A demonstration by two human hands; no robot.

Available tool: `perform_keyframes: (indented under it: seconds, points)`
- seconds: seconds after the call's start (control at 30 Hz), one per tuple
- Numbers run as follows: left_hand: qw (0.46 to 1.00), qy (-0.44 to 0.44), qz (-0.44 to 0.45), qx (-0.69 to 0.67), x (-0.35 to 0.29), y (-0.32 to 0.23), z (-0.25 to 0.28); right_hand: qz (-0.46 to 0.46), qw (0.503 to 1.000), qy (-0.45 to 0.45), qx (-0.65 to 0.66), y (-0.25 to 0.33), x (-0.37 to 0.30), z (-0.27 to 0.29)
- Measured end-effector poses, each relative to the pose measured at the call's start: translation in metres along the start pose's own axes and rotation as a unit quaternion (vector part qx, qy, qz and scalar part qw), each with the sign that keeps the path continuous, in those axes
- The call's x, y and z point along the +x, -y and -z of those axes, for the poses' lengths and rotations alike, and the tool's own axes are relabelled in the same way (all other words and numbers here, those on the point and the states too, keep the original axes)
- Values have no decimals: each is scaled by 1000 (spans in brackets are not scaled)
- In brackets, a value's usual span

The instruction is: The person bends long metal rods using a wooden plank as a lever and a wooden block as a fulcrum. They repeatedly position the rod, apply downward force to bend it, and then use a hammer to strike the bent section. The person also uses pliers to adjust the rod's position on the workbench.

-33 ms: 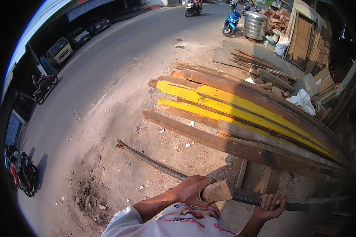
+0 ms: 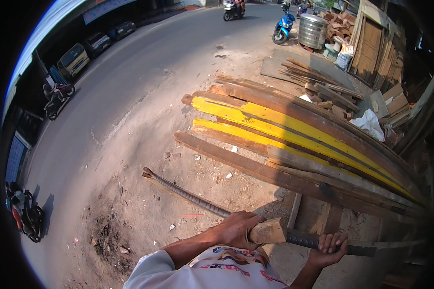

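Observation:
A long, dark, ribbed metal pry bar (image 2: 190,198) slants across in front of me, its forked claw end pointing toward the far left. My right hand (image 2: 330,249) is wrapped round the bar near its right end. At the middle, my left hand (image 2: 236,230) is closed on a short squared wooden block (image 2: 270,231), which lies across the bar and covers part of it. Whether my left fingers also grip the bar is hidden. Beyond the hands, a brown wooden beam (image 2: 226,160) lies on the ground, nearest of several planks.
Yellow-painted planks (image 2: 255,123) and brown timbers lie side by side ahead. Scrap wood (image 2: 335,96), a white sack (image 2: 370,124) and a round metal tank (image 2: 312,32) stand farther right. A road with motorcycles (image 2: 24,212) and a blue scooter (image 2: 283,28) runs along the left and back.
A motorcycle at the left roadside has shifted slightly. My hands, the block and the bar have barely moved.

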State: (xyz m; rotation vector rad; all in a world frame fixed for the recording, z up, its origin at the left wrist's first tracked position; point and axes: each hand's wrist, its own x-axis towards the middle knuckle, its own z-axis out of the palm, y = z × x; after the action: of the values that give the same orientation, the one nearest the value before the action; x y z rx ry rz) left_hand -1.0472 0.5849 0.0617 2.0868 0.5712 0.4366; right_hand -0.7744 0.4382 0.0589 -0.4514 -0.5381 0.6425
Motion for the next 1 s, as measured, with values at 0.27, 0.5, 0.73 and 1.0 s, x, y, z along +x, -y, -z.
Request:
perform_keyframes:
  seconds: [0.27, 0.5, 0.73, 1.0]
  points:
    - [999, 15, -17, 42, 7, 9, -9, -347, 772, 172, -505, 55, -25, -32]
    - [998, -9, -5, 61, 5, 9, -10, 36, 324, 404, -855, 78, 35, -67]
    - [997, -31, -45, -57, -2, -2, 13, 175, 229, 457, -841, 92, 40, -96]
    - [998, -62, 0, 13, -2, 26, -40, 18, 204, 411, -888, 74, 31, -17]
